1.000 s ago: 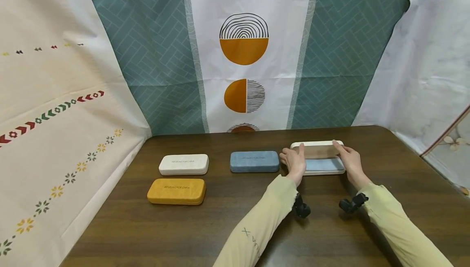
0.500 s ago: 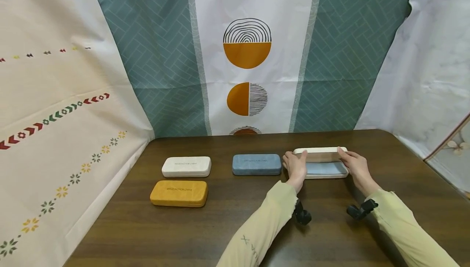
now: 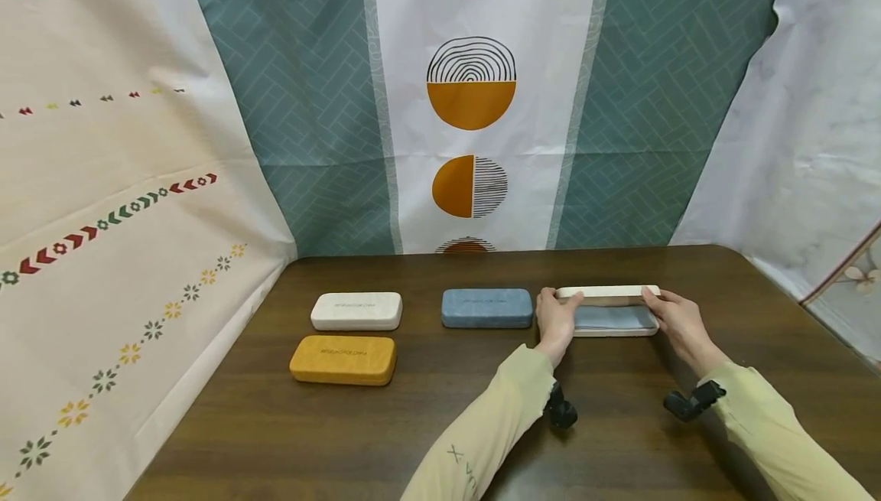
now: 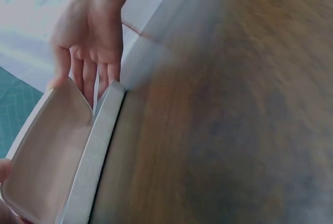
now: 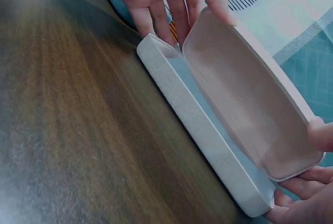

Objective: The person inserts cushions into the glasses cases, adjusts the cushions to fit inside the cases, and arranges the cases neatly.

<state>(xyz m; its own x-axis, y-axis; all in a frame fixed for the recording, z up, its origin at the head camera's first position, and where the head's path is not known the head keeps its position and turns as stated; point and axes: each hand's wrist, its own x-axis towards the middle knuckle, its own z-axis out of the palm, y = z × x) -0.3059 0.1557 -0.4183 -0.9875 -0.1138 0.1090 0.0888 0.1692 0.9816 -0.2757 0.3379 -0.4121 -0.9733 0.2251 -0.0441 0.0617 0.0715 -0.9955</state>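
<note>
At the right of the table in the head view, both hands hold a white glasses case (image 3: 607,291) with its lid partly raised. My left hand (image 3: 556,323) grips the left end and my right hand (image 3: 683,326) the right end, each thumb on the lid's front edge. Fingers of each hand reach round the case's ends. Inside the base lies a light blue cloth (image 3: 612,318). The right wrist view shows the beige lining of the lid (image 5: 239,94) tilted over the base (image 5: 192,120). Only the tips of my left hand (image 4: 5,171) enter the left wrist view.
Just left of the hands lies a blue glasses case (image 3: 486,308). Farther left, a second white case (image 3: 356,311) sits behind a yellow case (image 3: 343,360). All three are closed on the dark wooden table (image 3: 330,440). Patterned cloth (image 3: 323,103) hangs behind it.
The lid of the held case has tipped forward and down, showing less of its lining. Both hands stay at its ends. The head view has shifted slightly; the other cases lie as before.
</note>
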